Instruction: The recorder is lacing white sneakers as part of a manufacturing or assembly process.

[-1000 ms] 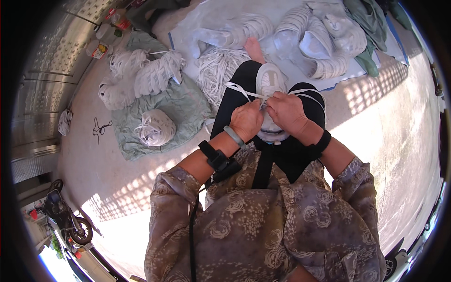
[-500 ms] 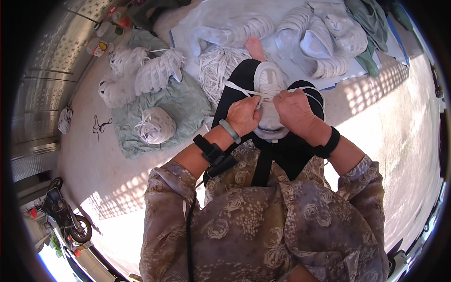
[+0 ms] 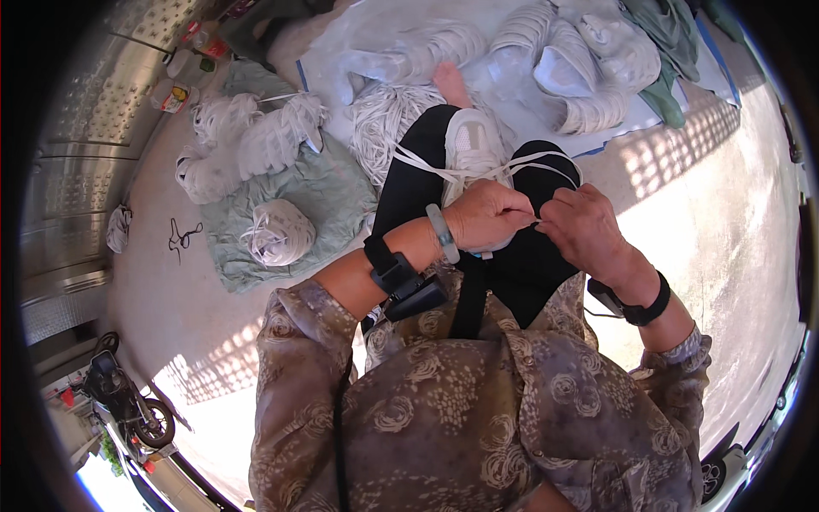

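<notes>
A white lace-up shoe [image 3: 474,143] rests between my knees, its toe away from me. One white shoelace [image 3: 416,162] runs from it over my left knee and loops over the right knee. My left hand [image 3: 488,213] is closed in a pinch above the heel end of the shoe, covering part of it. Just to its right, my right hand [image 3: 587,229] pinches too, fingertips almost meeting the left ones. A tiny pale bit, seemingly the lace's end, shows between them. The fingers hide most of what they grip.
A heap of loose white laces [image 3: 388,128] lies beyond my left knee. Stacked white shoe pieces [image 3: 520,64] cover the far sheet; more shoe pieces [image 3: 277,141] and a bundled one [image 3: 279,232] sit on green cloth [image 3: 337,192]. A motorcycle [image 3: 128,397] stands at lower left.
Both hands have left the middle of the shoe and moved right and toward me. They now meet at the fingertips over my right thigh, and more of the shoe's front shows.
</notes>
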{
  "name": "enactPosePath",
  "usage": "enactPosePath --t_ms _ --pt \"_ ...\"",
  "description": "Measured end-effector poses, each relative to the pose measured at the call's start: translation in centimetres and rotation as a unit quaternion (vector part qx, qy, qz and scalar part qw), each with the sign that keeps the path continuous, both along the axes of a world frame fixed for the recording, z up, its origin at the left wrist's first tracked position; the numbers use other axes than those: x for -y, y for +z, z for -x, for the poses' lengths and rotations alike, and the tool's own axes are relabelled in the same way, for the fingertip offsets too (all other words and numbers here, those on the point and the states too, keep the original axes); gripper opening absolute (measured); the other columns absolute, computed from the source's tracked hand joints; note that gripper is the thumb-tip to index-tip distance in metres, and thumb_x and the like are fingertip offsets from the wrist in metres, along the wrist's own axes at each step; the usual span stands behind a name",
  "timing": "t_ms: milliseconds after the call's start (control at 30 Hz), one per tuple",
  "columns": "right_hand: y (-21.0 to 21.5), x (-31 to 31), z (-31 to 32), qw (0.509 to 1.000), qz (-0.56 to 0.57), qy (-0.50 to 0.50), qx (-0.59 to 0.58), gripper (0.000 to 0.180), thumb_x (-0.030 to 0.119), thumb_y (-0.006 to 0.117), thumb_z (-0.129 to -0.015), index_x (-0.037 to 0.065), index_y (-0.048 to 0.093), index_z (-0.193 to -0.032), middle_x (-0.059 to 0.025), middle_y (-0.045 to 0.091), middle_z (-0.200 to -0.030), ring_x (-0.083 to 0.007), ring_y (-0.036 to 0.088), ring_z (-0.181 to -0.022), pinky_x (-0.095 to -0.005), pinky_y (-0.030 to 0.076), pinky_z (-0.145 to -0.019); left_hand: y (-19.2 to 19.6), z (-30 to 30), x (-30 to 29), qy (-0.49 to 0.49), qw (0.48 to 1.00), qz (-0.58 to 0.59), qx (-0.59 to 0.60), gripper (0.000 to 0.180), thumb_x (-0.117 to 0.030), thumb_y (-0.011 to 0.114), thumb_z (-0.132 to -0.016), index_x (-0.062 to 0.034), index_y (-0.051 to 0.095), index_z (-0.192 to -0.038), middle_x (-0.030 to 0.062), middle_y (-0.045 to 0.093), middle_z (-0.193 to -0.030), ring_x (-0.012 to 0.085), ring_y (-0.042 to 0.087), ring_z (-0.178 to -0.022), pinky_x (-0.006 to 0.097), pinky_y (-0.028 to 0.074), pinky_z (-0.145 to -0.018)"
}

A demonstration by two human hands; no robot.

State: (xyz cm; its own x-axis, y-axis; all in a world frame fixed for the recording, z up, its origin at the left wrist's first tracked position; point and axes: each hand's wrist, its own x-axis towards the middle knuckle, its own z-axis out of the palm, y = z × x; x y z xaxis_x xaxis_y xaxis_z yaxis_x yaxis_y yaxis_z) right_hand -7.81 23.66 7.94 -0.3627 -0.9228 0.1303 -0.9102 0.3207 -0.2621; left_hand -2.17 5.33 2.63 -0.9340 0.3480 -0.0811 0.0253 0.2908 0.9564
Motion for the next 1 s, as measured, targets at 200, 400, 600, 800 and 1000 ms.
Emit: enactPosePath --t_ms 200,400,600,800,1000 --pt "-1.7 1.8 0.3 0.994 0.048 0.003 0.103 0.012 0.012 0.063 -0.071 0.007 0.052 -0.070 -0.0067 0.050 -0.067 -0.0271 0.052 -0.063 -0.0361 0.039 -0.061 -0.2 -1.2 2.2 0.014 0.997 0.029 -0.074 0.009 -0.013 0.059 -0.077 -0.0059 0.063 -0.081 0.0105 0.058 -0.062 0.0182 0.056 -0.056 0.030 0.045 -0.057" --pt "-3.0 3.4 0.2 0.980 0.086 -0.011 0.181 0.013 0.014 0.061 -0.074 0.007 0.050 -0.077 -0.0092 0.054 -0.071 -0.0300 0.056 -0.069 -0.0394 0.042 -0.061 -1.2 -2.0 4.4 0.229 0.963 -0.135 0.049 0.009 -0.010 0.056 -0.087 -0.0040 0.062 -0.086 -0.0025 0.055 -0.064 0.0018 0.044 -0.050 0.016 0.037 -0.044" --pt "-5.7 3.5 0.8 0.974 0.044 -0.101 0.199 0.022 0.020 0.063 -0.074 0.005 0.048 -0.081 -0.0107 0.056 -0.072 -0.0314 0.057 -0.070 -0.0403 0.044 -0.063 -1.9 -1.8 4.1 0.180 0.953 0.157 -0.188 0.003 -0.007 0.060 -0.077 -0.0075 0.063 -0.076 0.0044 0.059 -0.082 0.0166 0.054 -0.068 0.028 0.042 -0.058" --pt "-6.8 3.8 1.0 0.964 -0.029 -0.132 0.230 0.028 0.025 0.062 -0.074 0.004 0.046 -0.082 -0.0125 0.058 -0.074 -0.0325 0.058 -0.074 -0.0423 0.044 -0.064 -2.8 -2.2 3.2 0.085 0.885 0.360 -0.283 0.008 -0.010 0.058 -0.065 -0.0048 0.061 -0.071 0.0114 0.050 -0.113 0.0324 0.041 -0.106 0.043 0.034 -0.080" --pt "-7.7 3.6 1.2 0.963 0.023 -0.127 0.236 0.025 0.022 0.062 -0.075 0.005 0.045 -0.081 -0.0110 0.055 -0.066 -0.0315 0.056 -0.065 -0.0398 0.042 -0.059 -4.0 -2.3 3.2 0.105 0.838 0.466 -0.265 0.014 -0.012 0.054 -0.066 -0.0002 0.060 -0.070 0.0172 0.045 -0.120 0.0372 0.039 -0.110 0.047 0.033 -0.083"
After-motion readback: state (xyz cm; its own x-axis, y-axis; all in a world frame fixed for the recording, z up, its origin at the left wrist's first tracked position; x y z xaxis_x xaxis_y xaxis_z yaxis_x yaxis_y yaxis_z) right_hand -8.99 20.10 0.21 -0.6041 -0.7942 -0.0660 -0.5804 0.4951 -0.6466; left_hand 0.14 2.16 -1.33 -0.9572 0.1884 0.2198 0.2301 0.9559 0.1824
